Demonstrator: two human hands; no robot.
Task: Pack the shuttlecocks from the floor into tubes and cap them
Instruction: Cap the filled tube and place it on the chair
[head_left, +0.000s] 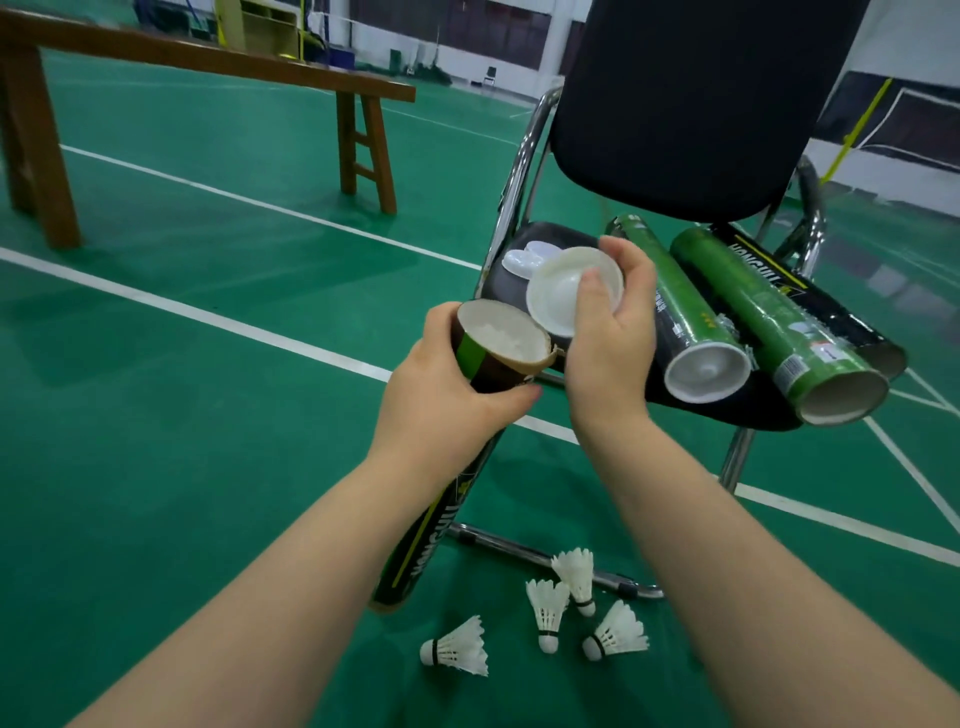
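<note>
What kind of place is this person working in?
Most likely an indoor badminton hall: green court floor with white lines, shuttlecocks lying on it, and shuttlecock tubes on a chair.

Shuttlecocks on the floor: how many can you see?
4 shuttlecocks on the floor, bottom centre: leftmost, lying on its side; middle; just behind it; rightmost. The arms may hide others.

Four shuttlecocks (457, 647) (546, 613) (575, 577) (615, 636), four tubes (415, 551) (670, 306) (769, 322) (810, 291), one chair (691, 104) and one bench (208, 54) are in view.
</note>
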